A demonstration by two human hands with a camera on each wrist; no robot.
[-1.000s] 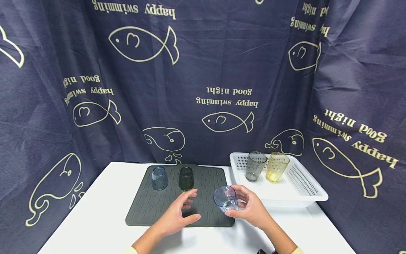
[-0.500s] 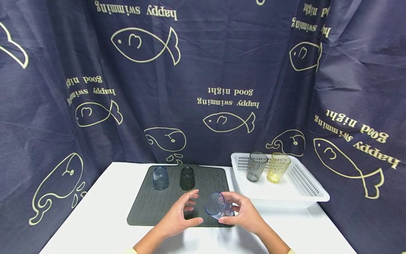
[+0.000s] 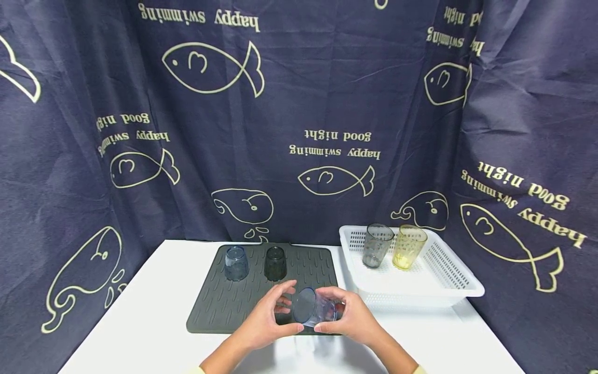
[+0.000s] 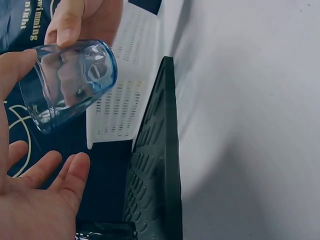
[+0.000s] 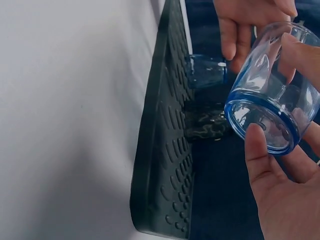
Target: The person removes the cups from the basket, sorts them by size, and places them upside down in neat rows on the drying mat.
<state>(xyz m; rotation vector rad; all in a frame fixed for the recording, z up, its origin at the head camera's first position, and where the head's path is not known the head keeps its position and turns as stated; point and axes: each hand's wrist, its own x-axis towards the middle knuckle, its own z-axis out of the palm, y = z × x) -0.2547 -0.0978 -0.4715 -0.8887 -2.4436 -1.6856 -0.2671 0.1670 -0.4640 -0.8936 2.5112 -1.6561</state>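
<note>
Tumbler, clear pale blue, is in the right hand, tipped on its side, base toward that palm, mouth facing the left hand. Right thumb and fingers are clamped round wall and base end; left fingers are spread at the mouth, thumb close up to the rim, contact can't be told. Black ribbed mat lies below the grip; smoky tumbler and blue tumbler stand on it, beyond and left of the grip. Expect stiff, light, slick walls; glass or hard plastic unclear, so treat as breakable. Best hold: thumb opposite fingers on the lower wall, backed by the thick base; keep pressure off the thin rim. Taper could let a loose pinch slide.
</note>
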